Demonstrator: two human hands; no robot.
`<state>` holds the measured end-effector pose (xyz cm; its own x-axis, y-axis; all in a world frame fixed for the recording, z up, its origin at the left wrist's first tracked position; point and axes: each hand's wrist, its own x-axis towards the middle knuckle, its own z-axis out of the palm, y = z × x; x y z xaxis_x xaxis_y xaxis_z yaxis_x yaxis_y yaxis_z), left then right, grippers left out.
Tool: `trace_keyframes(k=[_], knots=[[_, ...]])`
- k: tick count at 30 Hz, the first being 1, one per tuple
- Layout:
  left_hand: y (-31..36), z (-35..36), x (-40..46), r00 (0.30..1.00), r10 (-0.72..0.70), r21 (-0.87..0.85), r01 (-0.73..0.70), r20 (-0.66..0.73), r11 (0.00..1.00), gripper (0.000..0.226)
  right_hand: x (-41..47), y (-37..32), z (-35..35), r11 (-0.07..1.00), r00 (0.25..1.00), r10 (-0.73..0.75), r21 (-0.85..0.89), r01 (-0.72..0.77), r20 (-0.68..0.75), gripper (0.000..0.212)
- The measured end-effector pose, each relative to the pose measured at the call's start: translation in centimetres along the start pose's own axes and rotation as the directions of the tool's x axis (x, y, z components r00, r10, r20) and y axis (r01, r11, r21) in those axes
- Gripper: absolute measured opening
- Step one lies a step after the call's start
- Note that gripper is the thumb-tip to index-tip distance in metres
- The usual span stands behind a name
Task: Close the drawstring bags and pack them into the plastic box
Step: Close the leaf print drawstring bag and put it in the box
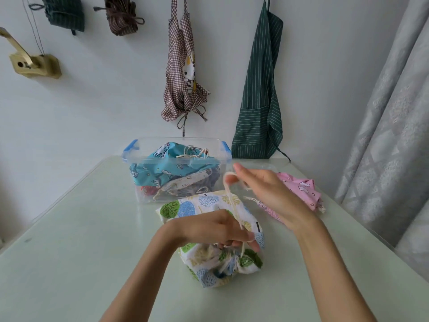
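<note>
Beside the plastic box point(139, 159), the left hand point(216, 228) clamps the tree-print bag point(209, 205) neck while the right hand point(267, 189) pinches its drawstring point(228, 189), likely mid-cinch; packing comes next.

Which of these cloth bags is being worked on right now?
The white tree-print bag nearest the person: the left hand grips its gathered neck. The pink bag lies untouched, and the blue bag is already boxed.
</note>
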<state>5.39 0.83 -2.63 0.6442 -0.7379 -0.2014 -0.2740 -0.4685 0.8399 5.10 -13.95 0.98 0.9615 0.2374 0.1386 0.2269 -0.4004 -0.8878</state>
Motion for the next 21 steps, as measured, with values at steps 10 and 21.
trace_keyframes(k=[10, 21], knots=[[-1.2, -2.3, -1.2, 0.987, 0.048, -0.329, -0.096, -0.152, 0.939, 0.046, 0.2, 3.1, -2.2, 0.981, 0.982, 0.03, -0.193, 0.007, 0.189, 0.028], [-2.4, -3.6, -1.9, 0.956, -0.102, -0.556, -0.071, -0.275, 0.828, 0.032, 0.0, 2.8, -2.4, 0.988, 0.993, -0.115, -0.107, 0.115, 0.001, 0.019]])
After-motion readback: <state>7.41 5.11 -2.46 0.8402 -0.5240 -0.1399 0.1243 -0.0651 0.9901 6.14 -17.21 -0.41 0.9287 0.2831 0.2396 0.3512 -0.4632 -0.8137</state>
